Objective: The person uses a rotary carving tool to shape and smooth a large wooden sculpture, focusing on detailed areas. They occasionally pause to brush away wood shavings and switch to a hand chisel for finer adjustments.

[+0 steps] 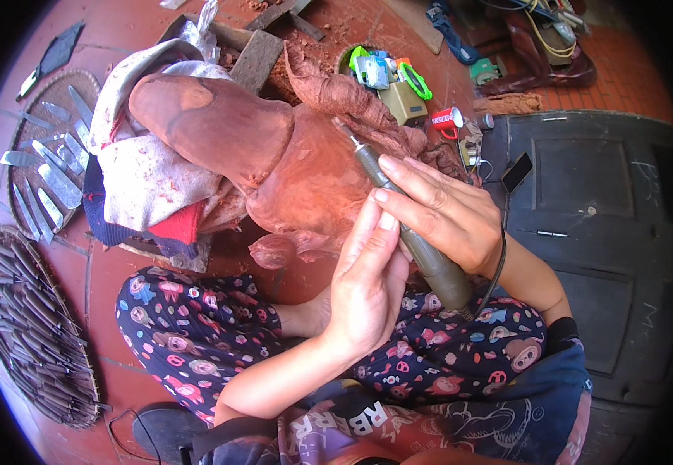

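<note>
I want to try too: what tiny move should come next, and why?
Perhaps guide the green tool lightly against the reddish carving: the right hand holds the tool, the left hand is close beside it, and its tip lies over the carving; contact is unclear.

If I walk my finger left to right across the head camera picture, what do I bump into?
Silver blades → pale cloth → green-grey handheld tool → black phone.
</note>
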`<control>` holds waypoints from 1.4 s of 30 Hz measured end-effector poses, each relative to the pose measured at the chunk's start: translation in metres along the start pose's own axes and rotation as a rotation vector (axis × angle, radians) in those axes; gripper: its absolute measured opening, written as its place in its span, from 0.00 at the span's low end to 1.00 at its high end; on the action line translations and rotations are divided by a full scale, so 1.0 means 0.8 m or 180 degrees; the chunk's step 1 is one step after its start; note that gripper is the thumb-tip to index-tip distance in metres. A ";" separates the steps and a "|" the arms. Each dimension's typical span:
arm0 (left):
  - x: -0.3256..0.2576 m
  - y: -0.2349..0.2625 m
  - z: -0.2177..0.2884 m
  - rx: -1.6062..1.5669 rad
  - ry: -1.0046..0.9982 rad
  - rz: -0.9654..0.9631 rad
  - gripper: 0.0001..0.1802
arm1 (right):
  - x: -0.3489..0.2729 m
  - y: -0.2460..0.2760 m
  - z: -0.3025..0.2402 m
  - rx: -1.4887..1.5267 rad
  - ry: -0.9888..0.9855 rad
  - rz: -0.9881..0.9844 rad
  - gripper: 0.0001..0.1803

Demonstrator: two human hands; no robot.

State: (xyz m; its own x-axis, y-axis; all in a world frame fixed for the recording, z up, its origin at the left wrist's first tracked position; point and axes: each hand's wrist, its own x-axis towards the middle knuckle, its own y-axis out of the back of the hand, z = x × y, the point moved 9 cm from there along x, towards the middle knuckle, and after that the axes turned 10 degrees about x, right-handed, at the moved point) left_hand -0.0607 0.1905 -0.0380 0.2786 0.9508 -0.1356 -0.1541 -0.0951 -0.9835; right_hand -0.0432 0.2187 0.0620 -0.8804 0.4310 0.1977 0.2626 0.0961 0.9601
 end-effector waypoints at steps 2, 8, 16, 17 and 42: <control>0.003 -0.002 0.006 -0.0105 -0.0016 -0.0156 0.30 | 0.007 0.002 0.001 0.0037 -0.0001 -0.0036 0.17; -0.001 0.002 0.001 0.0057 -0.0030 0.0039 0.29 | -0.001 0.000 0.001 0.0084 0.0023 0.0089 0.17; 0.001 0.006 0.002 0.0153 0.0011 0.0125 0.30 | -0.003 0.000 0.002 0.0083 0.0015 0.0141 0.17; 0.002 0.007 0.002 0.0179 0.0007 0.0153 0.30 | -0.004 0.000 0.004 0.0094 0.0017 0.0190 0.17; 0.002 0.008 -0.002 0.0125 0.0206 -0.0055 0.28 | -0.004 0.006 0.004 0.0174 -0.0015 0.0044 0.17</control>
State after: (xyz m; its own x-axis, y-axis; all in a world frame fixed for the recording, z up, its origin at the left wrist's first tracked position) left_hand -0.0596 0.1910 -0.0444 0.3420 0.9311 -0.1272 -0.1854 -0.0658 -0.9804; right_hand -0.0379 0.2209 0.0654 -0.8748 0.4368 0.2096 0.2959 0.1391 0.9450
